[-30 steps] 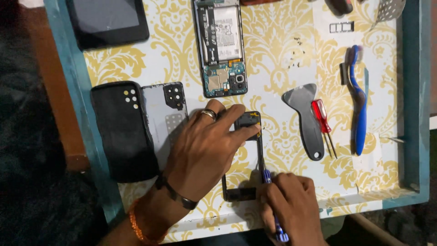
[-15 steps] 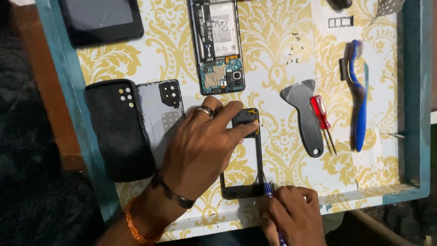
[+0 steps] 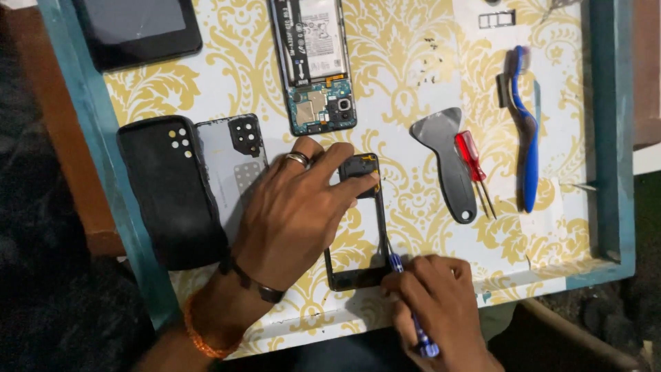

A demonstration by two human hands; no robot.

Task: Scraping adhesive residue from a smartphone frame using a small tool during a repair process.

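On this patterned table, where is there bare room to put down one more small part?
Free: the patch between the opened phone with exposed battery and the grey plastic pry tool, though tiny screws lie at its top; also below the blue toothbrush. Crowded: around the black phone frame, under the left hand and right hand.
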